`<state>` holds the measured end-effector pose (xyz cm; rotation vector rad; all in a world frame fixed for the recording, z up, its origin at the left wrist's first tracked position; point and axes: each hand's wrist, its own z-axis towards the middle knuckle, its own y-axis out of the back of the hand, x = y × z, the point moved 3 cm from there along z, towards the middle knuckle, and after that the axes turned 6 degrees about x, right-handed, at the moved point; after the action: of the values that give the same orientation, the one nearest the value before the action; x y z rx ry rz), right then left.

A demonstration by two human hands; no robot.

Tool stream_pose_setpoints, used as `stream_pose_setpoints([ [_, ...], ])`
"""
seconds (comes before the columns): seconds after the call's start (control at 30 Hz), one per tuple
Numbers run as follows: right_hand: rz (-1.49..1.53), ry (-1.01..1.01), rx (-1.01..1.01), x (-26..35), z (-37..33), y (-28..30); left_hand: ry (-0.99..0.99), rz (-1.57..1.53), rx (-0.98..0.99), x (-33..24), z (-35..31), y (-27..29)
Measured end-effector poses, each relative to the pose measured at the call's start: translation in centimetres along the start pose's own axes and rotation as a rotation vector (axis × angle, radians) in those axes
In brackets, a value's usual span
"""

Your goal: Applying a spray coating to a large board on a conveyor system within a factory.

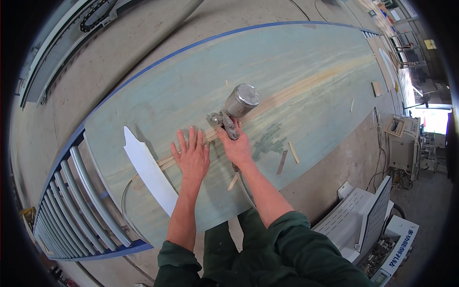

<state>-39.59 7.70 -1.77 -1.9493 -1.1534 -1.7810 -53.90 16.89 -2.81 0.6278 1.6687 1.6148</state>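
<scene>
My right hand is wrapped round the handle of a spray gun. A round metal cup sits on top of the gun, and a hose trails from its lower end toward my legs. Beside it, my left hand lies flat with its fingers spread over long, thin wooden strips. The strips run lengthwise on a large pale green board. Just left of my left forearm lies a white, pointed flat piece.
Small wood scraps and a dark wet-looking patch are on the board at right. A roller conveyor with a blue frame reaches out at left. A grey corrugated hose crosses the floor beyond. White machine housings stand at lower right.
</scene>
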Motion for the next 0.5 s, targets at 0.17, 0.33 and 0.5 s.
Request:
stream_pose_setpoints([
  [0.17, 0.015, -0.006, 0.015, 0.4, 0.0, 0.0, 0.056, -0.247, 0.018, 1.3, 1.7, 0.8],
  [0.33, 0.029, -0.013, 0.013, 0.6, -0.1, -0.1, 0.236, -0.361, 0.151, 2.8, 4.1, 1.7],
  [0.5, 0.044, 0.001, 0.007, 0.7, -0.1, -0.1, 0.378, -0.449, 0.459, 4.2, 6.1, 1.9],
])
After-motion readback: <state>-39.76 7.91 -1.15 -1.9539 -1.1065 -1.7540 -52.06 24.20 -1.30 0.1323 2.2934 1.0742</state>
